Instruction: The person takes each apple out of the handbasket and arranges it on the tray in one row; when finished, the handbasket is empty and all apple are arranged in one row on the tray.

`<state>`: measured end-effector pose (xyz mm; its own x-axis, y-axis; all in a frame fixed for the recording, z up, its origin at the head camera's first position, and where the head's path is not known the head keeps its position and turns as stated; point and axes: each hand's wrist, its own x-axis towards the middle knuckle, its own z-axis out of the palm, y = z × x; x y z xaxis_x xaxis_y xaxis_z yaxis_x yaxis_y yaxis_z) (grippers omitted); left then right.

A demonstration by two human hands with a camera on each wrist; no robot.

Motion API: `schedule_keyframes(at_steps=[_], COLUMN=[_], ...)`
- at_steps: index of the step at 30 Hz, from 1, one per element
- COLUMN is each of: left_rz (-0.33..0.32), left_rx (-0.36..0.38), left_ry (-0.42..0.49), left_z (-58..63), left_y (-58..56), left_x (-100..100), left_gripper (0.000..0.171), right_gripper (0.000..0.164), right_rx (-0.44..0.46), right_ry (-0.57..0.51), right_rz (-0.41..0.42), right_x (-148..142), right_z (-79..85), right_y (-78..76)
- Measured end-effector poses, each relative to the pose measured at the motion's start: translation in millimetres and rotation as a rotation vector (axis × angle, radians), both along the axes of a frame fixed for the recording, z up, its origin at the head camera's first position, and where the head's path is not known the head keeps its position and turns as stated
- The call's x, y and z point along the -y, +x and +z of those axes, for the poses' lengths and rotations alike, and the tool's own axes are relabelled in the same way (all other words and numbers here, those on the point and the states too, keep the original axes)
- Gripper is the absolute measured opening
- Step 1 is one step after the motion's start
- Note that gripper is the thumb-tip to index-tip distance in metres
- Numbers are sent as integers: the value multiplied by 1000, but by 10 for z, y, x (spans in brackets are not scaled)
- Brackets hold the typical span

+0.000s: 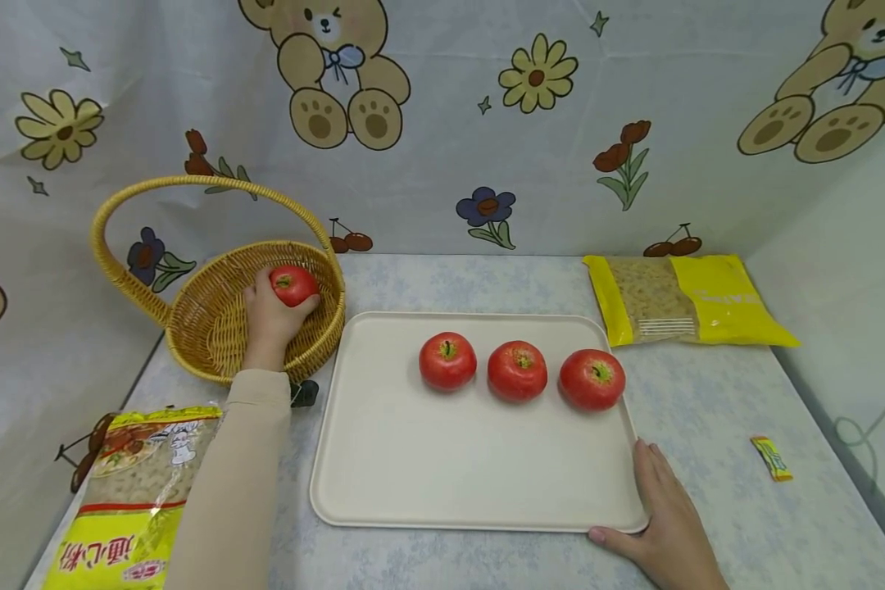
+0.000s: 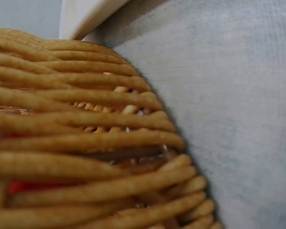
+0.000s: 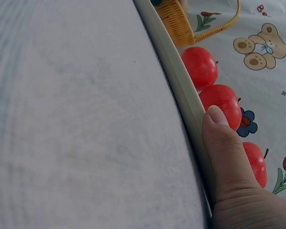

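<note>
My left hand (image 1: 271, 324) grips a red apple (image 1: 294, 285) inside the yellow woven basket (image 1: 217, 328), at its right half. The basket's weave (image 2: 86, 167) fills much of the left wrist view, with bits of red showing through gaps. A white rectangular tray (image 1: 450, 467) lies in the middle of the table. Three red apples stand in a row toward its back: a left one (image 1: 447, 361), a middle one (image 1: 517, 371) and a right one (image 1: 592, 380). My right hand (image 1: 671, 524) rests at the tray's front right corner, fingers extended, its thumb (image 3: 226, 148) along the front rim.
A yellow bag of pasta (image 1: 693, 300) lies at the back right. Another pasta bag (image 1: 143, 492) lies at front left, partly behind my left sleeve (image 1: 232, 483). A small yellow-green wrapped candy (image 1: 771, 459) lies on the right. The basket's tall handle (image 1: 214, 182) arches above it.
</note>
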<state>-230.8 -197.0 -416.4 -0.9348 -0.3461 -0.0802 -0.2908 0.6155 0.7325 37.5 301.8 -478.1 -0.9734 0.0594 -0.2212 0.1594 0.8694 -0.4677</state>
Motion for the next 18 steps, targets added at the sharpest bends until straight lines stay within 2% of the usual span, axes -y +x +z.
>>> schedule_keyframes(at_steps=[12, 18], left_rz=[-33, -44], left_rx=[10, 50], left_ry=[-22, -29], left_z=[-7, 10], left_y=[-8, 5], left_x=[-23, -15], left_gripper=[95, 99], right_gripper=[148, 148], right_rx=[10, 14], right_ry=[18, 14], right_rz=[3, 0], right_x=[-16, -11], right_z=[8, 11], right_y=[3, -4])
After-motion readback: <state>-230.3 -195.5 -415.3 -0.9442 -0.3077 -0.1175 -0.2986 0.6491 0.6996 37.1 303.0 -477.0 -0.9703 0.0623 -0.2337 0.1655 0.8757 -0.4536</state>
